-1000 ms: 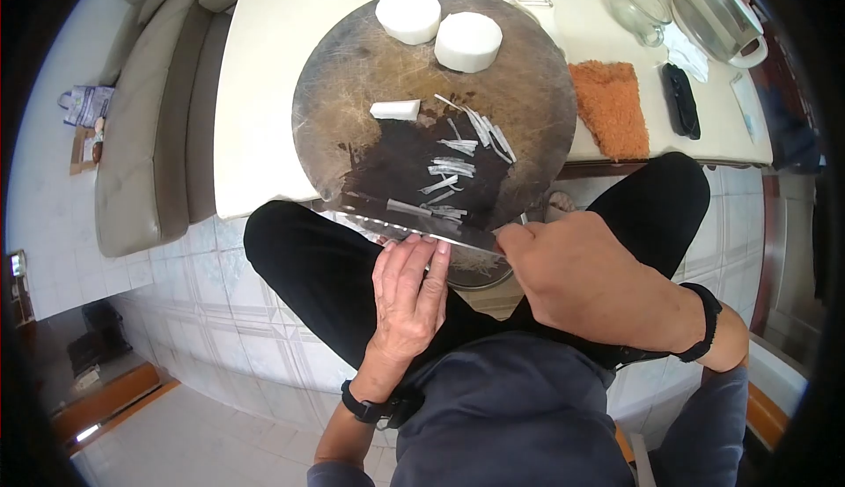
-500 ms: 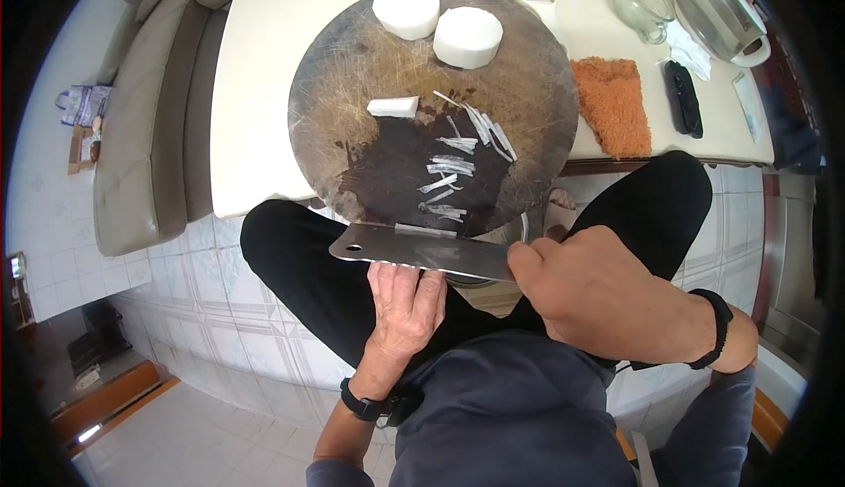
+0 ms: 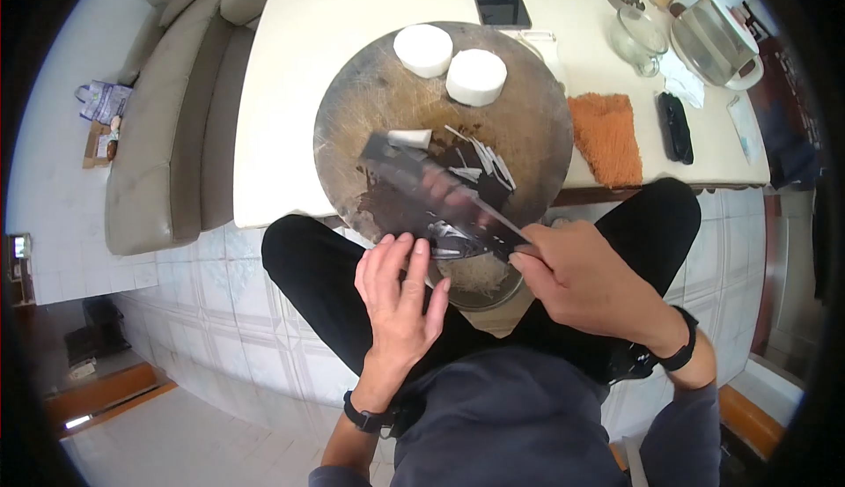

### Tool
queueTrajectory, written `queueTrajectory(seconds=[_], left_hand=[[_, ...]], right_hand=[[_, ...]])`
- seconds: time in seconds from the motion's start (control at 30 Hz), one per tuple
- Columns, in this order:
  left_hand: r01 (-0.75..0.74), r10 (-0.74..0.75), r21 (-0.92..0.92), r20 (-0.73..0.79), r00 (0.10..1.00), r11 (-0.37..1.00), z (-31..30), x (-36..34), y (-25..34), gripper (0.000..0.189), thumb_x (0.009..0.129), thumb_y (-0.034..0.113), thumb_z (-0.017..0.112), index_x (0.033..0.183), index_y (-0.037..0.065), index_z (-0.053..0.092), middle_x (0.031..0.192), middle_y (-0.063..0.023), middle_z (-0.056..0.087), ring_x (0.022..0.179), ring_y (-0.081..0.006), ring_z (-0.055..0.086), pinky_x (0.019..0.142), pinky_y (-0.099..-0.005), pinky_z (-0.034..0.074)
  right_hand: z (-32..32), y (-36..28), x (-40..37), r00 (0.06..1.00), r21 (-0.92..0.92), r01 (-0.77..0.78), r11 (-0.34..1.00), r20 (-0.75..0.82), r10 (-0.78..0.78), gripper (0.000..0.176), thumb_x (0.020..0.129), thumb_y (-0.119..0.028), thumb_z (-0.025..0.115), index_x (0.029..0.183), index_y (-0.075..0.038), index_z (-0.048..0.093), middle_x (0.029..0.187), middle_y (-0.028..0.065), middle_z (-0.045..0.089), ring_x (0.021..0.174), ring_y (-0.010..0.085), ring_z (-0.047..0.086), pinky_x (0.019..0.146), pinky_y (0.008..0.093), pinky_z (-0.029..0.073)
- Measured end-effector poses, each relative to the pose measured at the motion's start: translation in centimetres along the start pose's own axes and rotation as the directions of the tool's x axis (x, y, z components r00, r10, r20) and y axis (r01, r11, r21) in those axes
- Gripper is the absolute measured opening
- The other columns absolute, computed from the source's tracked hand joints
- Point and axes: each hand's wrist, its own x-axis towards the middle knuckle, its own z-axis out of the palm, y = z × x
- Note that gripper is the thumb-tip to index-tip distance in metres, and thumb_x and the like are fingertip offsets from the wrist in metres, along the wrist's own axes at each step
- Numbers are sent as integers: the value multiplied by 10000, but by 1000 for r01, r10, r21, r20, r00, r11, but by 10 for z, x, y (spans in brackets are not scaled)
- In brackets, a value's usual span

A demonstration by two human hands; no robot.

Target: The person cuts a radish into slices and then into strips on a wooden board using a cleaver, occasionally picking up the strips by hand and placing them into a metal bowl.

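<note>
Cleaver (image 3: 443,195) is over the round chopping board (image 3: 352,117); blade motion-blurred, partly masking white strips (image 3: 491,160). Right hand (image 3: 590,276): fingers wrap the handle, largely obscuring it. Left hand (image 3: 394,298): at board's near edge, fingers slightly spread.

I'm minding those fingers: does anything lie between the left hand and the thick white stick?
Yes: the knife, blurred in the right hand, slants over the board between the left hand and the stick.

Grayish-brown sofa (image 3: 167,170), pale tiled floor (image 3: 233,315), cream table (image 3: 286,91)
</note>
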Motion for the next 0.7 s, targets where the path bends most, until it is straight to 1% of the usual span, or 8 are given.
queueTrajectory(seconds=[0.1,0.17,0.2,0.23,0.33,0.47,0.53,0.7], left_hand=[[293,-346,-506,-11,938,811,-8,5,7,522,846,-18,632,1350,-25,499,1322,-192,505,1177,-303,539,995,-379,442],[380,-534,-920,274,800,97,-16,21,21,479,983,165,514,1410,-25,408,1346,-158,496,1230,-279,506,1034,-390,412],[304,-491,-909,410,768,-284,-18,28,24,494,1021,250,463,1426,-20,381,1365,-152,486,1251,-280,491,1053,-395,395],[279,-431,-853,474,768,-440,-16,36,28,582,1030,414,378,1445,7,344,1410,-151,458,1288,-277,458,1088,-417,349],[236,-256,-637,580,773,-734,-20,50,38,572,1036,427,326,1417,1,364,1438,-146,450,1329,-288,419,1128,-450,288],[239,-249,-644,571,782,-727,-7,44,39,517,1050,370,312,1412,4,358,1415,-142,475,1320,-285,435,1125,-444,303],[312,-350,-667,664,661,-677,-3,42,41,463,1058,319,302,1390,6,379,1378,-145,506,1301,-279,461,1113,-434,332],[239,-411,-690,634,655,-683,-2,34,37,373,1041,224,382,1318,-20,445,1307,-177,546,1242,-296,518,1091,-432,395]], right_hand=[[-13,-8,-6,894,602,-435,670,200,401,233,917,-141,559,719,-19,569,536,69,561,472,128,533,474,291,418],[-7,-5,-13,902,702,-417,577,241,359,267,930,-153,558,697,-22,568,542,43,556,464,90,510,457,264,401],[-2,-4,-16,901,788,-417,452,293,321,301,944,-165,556,676,-26,567,547,16,552,457,52,487,441,236,384],[1,-7,-14,907,804,-405,435,295,300,337,955,-177,553,656,-23,569,559,-9,559,425,47,464,424,214,365],[15,-6,-18,926,859,-365,358,294,238,305,950,-162,561,691,0,569,582,21,571,440,52,473,424,223,369],[21,-1,-27,911,845,-376,380,261,319,276,950,-158,554,730,9,573,598,34,577,446,57,477,425,227,376],[23,1,-33,900,836,-378,398,231,369,232,948,-148,549,782,11,582,607,37,582,447,60,483,425,224,381],[11,3,-48,859,803,-378,461,118,499,203,949,-134,539,820,15,585,618,35,589,449,58,491,429,210,386]])
